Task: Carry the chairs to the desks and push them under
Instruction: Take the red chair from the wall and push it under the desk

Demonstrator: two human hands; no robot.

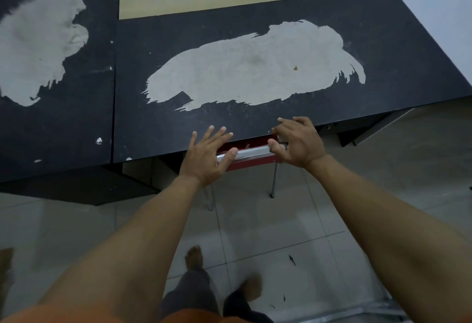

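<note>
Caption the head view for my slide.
Left hand and right hand touch a red chair tucked under the worn black desk.

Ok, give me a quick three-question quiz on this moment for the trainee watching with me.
1. True or false: the red chair sits mostly under the black desk.
2. What do the left hand and right hand both touch? A) the chair's chrome top rail B) a drawer handle C) a desk leg
3. How many chrome chair legs show in front of the desk's near edge?
Key: 1 true; 2 A; 3 two.
</note>
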